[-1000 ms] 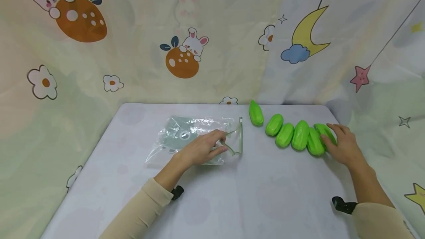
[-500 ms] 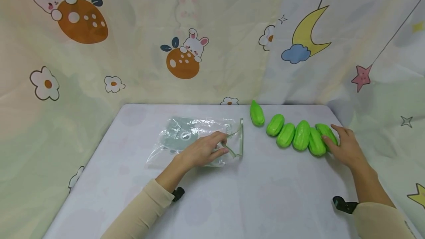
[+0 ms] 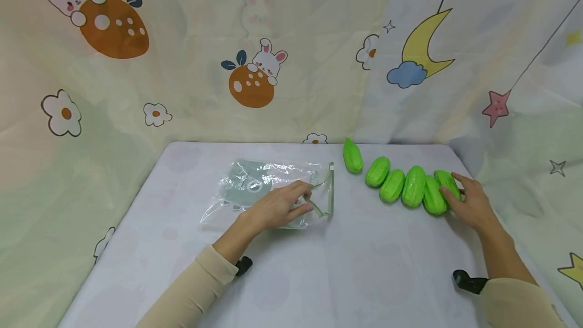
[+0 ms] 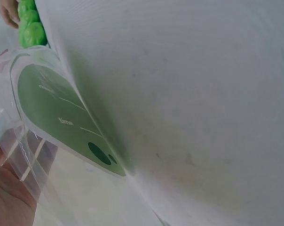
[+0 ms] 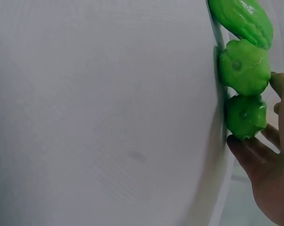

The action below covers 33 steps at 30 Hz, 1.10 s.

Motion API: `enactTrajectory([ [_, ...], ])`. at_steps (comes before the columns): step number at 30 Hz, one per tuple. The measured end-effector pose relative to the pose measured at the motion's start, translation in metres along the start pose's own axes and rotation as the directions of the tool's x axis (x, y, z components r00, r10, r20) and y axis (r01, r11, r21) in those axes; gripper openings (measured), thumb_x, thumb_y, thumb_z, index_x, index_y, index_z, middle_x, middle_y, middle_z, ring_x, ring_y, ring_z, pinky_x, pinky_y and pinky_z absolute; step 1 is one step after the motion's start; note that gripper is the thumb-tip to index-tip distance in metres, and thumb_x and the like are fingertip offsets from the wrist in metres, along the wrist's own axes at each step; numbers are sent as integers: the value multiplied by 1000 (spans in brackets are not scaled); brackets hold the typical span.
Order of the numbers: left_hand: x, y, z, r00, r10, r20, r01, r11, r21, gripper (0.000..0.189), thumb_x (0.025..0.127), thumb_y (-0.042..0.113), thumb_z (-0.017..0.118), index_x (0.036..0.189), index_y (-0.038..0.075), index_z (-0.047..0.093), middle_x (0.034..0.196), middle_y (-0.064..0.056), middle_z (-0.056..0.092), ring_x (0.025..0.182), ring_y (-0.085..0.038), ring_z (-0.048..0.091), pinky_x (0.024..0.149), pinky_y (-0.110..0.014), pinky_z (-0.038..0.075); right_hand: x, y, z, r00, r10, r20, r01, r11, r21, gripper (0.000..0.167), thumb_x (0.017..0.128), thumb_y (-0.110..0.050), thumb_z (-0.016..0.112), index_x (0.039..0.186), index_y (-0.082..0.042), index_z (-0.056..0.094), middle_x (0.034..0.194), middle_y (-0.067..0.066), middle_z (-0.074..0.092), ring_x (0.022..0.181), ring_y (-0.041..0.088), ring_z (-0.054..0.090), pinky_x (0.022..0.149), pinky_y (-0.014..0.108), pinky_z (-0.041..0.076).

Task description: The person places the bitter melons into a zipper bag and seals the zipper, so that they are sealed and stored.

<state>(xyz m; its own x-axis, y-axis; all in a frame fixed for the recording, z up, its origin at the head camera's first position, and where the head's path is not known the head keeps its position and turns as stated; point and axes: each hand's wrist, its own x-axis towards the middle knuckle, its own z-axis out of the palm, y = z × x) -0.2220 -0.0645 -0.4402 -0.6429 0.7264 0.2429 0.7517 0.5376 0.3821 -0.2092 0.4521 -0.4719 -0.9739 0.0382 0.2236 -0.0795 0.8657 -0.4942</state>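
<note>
At the worktop's (image 3: 364, 267) eleven o'clock, the left hand (image 3: 279, 204) is gripping a bag (image 3: 246, 186), parted fingers likely spreading its mouth; at two, the right hand (image 3: 473, 205) is clasping a gourd (image 3: 446, 181).

Pale letters on the green label (image 4: 55, 108) of the clear bag (image 3: 257, 178) spell "time", readable in the left wrist view! Just above sits a second word, "n" up front, the rest too washed out to call.
</note>
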Motion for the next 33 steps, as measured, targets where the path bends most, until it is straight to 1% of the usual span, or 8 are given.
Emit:
enactTrajectory([
  [4, -1, 0, 0, 1000, 8, -8, -8, 1000, 14, 28, 106, 41, 56, 124, 20, 53, 130, 3, 59, 85, -13, 61, 77, -29, 53, -1, 2, 0, 1000, 14, 5, -14, 1000, -1, 65, 108, -33, 49, 152, 11, 30, 140, 47, 37, 114, 65, 47, 92, 74, 37],
  [8, -1, 0, 0, 1000, -3, -14, 3, 1000, 19, 28, 106, 42, 56, 123, 21, 53, 130, 6, 57, 83, -17, 64, 75, -29, 53, 0, 2, 0, 999, 37, 31, -37, 999, 7, 65, 109, -35, 47, 151, 12, 32, 143, 44, 39, 115, 65, 50, 92, 72, 40],
  [16, -1, -1, 0, 1000, -4, -27, 4, 1000, 23, 27, 105, 41, 58, 122, 21, 53, 130, 6, 57, 82, -16, 63, 74, -28, 52, 1, 1, -1, 998, 44, 48, -45, 999, 21, 61, 109, -30, 50, 150, 12, 34, 144, 44, 40, 114, 65, 51, 90, 70, 45],
  [20, -2, 0, 1, 1000, -2, -26, 3, 1000, 24, 27, 106, 43, 56, 122, 21, 53, 130, 7, 57, 79, -14, 62, 73, -27, 52, -1, 1, -2, 999, 38, 24, -39, 999, 19, 60, 108, -30, 51, 149, 12, 36, 143, 43, 41, 114, 64, 52, 90, 70, 46],
  [27, -4, 2, 4, 1000, -11, -13, 12, 1000, 22, 28, 106, 44, 56, 123, 22, 53, 130, 8, 57, 79, -9, 57, 73, -25, 51, -10, 3, 1, 997, 10, -76, -9, 1000, 16, 55, 106, -20, 57, 146, 13, 40, 135, 45, 45, 107, 65, 54, 84, 68, 48],
  [28, -4, 2, 4, 1000, -11, -14, 11, 1000, 23, 28, 106, 44, 56, 123, 22, 52, 131, 8, 57, 80, -9, 57, 73, -25, 52, -11, 3, 1, 996, 11, -92, -10, 1000, 19, 55, 105, -19, 58, 146, 13, 41, 135, 45, 45, 107, 65, 54, 82, 62, 52],
  [30, -4, 2, 4, 1000, -10, -15, 10, 1000, 29, 28, 106, 44, 56, 123, 22, 52, 130, 8, 57, 81, -9, 57, 73, -25, 51, -12, 1, 1, 991, 28, -130, -24, 999, 37, 56, 105, -20, 59, 148, 11, 42, 136, 44, 45, 110, 63, 55, 80, 39, 56],
  [33, -3, 2, 3, 1000, -4, -25, 5, 999, 32, 27, 106, 43, 56, 122, 22, 52, 130, 7, 57, 81, -9, 57, 73, -25, 51, -12, -4, -2, 977, 51, -205, -33, 996, 88, 57, 102, -20, 63, 149, 6, 45, 136, 41, 47, 112, 62, 56, 71, 8, 44],
])
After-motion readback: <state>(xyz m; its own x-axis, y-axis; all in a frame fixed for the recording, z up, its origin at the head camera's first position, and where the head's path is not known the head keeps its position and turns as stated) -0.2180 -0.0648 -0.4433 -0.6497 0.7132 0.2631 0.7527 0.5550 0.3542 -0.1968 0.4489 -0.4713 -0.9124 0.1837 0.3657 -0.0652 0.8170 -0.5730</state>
